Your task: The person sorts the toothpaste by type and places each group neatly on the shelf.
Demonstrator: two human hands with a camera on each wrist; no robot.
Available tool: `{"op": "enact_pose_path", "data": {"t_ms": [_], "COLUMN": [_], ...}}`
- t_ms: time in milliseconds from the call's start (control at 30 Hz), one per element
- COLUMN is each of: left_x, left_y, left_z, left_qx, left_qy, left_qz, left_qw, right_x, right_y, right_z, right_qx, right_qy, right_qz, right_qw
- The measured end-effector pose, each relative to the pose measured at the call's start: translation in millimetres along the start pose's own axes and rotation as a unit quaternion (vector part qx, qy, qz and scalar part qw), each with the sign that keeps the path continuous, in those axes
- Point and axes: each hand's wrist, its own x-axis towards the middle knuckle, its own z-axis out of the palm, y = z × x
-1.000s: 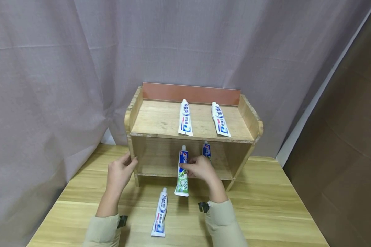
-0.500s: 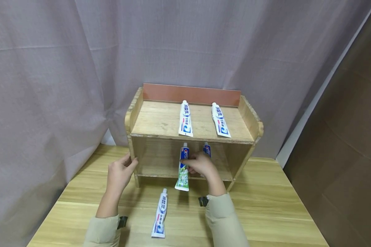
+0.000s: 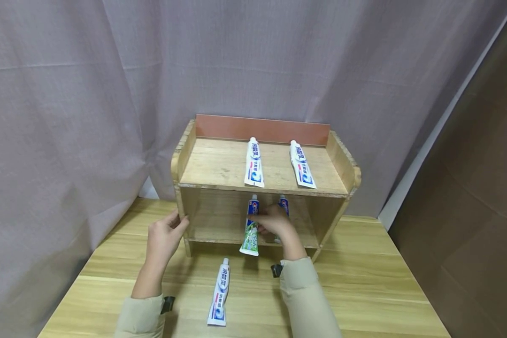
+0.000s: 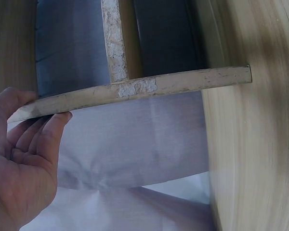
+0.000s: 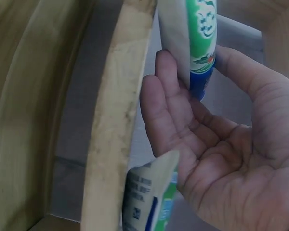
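Note:
My right hand (image 3: pixel 276 221) pinches a blue and green toothpaste tube (image 3: pixel 251 234) between thumb and fingers, its cap end inside the lower compartment and its flat end sticking out past the front edge. In the right wrist view the same toothpaste tube (image 5: pixel 202 29) shows between the thumb and fingers. A second blue toothpaste tube (image 3: pixel 283 204) lies in that compartment, partly hidden behind the right hand. My left hand (image 3: pixel 164 234) grips the left side panel of the wooden shelf (image 3: pixel 253 191); in the left wrist view the thumb and fingers straddle the panel's edge (image 4: pixel 183 83).
Two white toothpaste tubes (image 3: pixel 254 164) lie side by side on the top board. Another white toothpaste tube (image 3: pixel 219 293) lies on the wooden table (image 3: pixel 363 281) in front of the shelf, between the forearms. A grey curtain (image 3: pixel 253 56) hangs behind.
My right hand has moved forward and slightly up, carrying the blue and green toothpaste tube farther into the lower compartment. The left hand has stayed on the side panel.

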Motion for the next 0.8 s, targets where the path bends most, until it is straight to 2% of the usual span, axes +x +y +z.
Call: {"op": "enact_pose_path", "data": {"t_ms": [333,467,800], "left_x": [-0.1,-0.5,-0.6], "left_y": [0.5,1.5,1.4], "left_z": [-0.1,0.0,-0.2], "left_qx": [0.001,0.002,0.004], "left_qy": [0.001,0.001,0.003], "left_qz": [0.011,0.006,0.008], "left_qw": [0.9999,1.0000,1.0000], "right_x": [9.3,10.1,11.5], "right_y": [6,7,6], "right_z": [3,3,4], "right_qx": [-0.004,-0.005,0.003], "right_qy": [0.019,0.030,0.028], "right_qz": [0.003,0.001,0.004], "right_qw": [0.9998,0.9995,0.9996]}}
